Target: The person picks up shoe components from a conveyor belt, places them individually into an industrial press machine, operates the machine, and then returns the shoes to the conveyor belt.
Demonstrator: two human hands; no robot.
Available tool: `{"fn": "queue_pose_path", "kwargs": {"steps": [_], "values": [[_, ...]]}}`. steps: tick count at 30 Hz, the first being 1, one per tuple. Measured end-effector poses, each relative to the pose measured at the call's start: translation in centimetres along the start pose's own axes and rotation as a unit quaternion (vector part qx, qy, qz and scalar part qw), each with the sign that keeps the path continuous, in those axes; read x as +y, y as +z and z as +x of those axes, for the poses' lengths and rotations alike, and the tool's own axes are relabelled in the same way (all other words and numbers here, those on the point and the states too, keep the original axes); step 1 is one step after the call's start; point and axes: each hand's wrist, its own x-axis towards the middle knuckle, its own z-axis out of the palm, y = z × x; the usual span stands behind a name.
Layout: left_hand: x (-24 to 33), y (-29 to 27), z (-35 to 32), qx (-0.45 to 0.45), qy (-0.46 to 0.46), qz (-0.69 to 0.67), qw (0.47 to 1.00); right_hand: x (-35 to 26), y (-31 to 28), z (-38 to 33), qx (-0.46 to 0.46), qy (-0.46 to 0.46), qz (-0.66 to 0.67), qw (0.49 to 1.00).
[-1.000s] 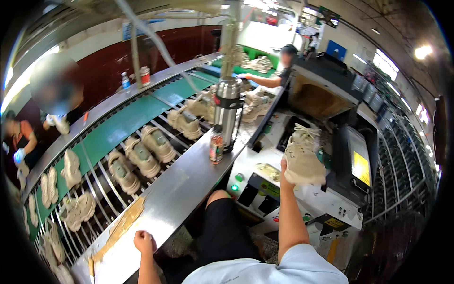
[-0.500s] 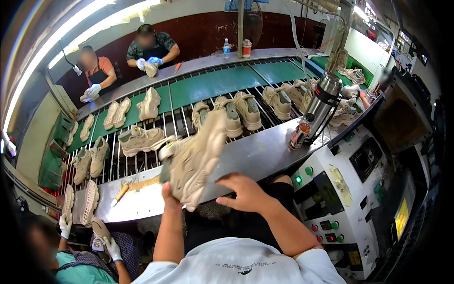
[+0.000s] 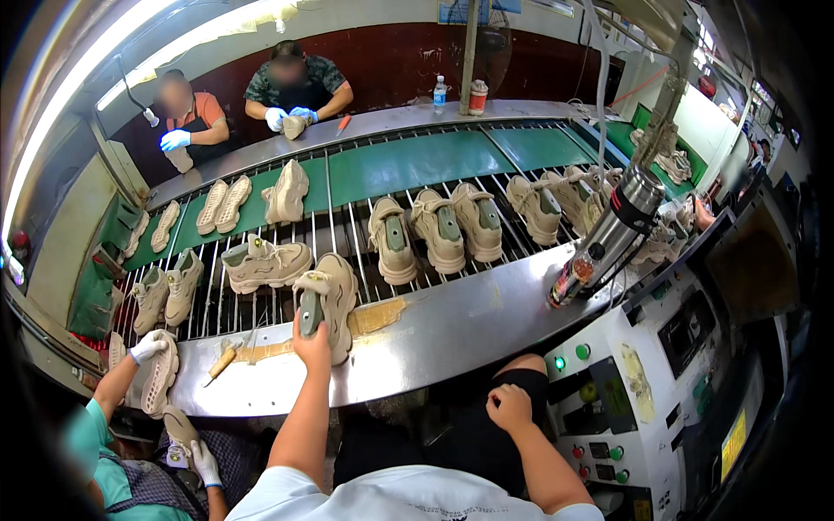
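My left hand grips a beige sneaker by its heel end, with the fingers closed at a green piece in the shoe's opening. The sneaker is at the near metal edge of the conveyor, its chunky sole turned to the right. My right hand is down by my right thigh, fingers curled in, nothing visible in it. Beyond the held shoe lies another beige sneaker on the rods. Several more stand to the right, among them one sneaker with a green insert.
A wooden-handled tool lies on the metal ledge. Rightward stand a steel thermos, a small bottle and a control panel with buttons. A gloved co-worker handles soles at lower left; two others work across the green belt.
The sneaker has come down and left from mid-air to the ledge, in my left hand. My right hand has drawn back from beside it toward my thigh. The lower-left co-worker's gloved hand reached to a sole.
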Motion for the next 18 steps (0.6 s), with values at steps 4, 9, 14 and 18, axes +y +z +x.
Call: {"fn": "queue_pose_path", "kwargs": {"steps": [4, 9, 14, 18], "values": [[-1.1, 7.7, 6.9, 0.036, -0.003, 0.115, 0.993, 0.1, 1.0, 1.3, 0.035, 0.035, -0.028, 0.998], [-5.0, 11.5, 12.2, 0.063, -0.035, 0.028, 0.997, 0.4, 1.5, 2.3, 0.033, 0.045, -0.021, 0.998], [-4.9, 13.0, 10.9, 0.033, 0.027, 0.075, 0.996, 0.4, 1.6, 3.3, 0.039, 0.055, -0.026, 0.997], [-4.7, 13.4, 9.0, -0.008, 0.087, 0.155, 0.984, 0.0, 2.3, 4.4, 0.028, 0.039, -0.032, 0.998]]}}
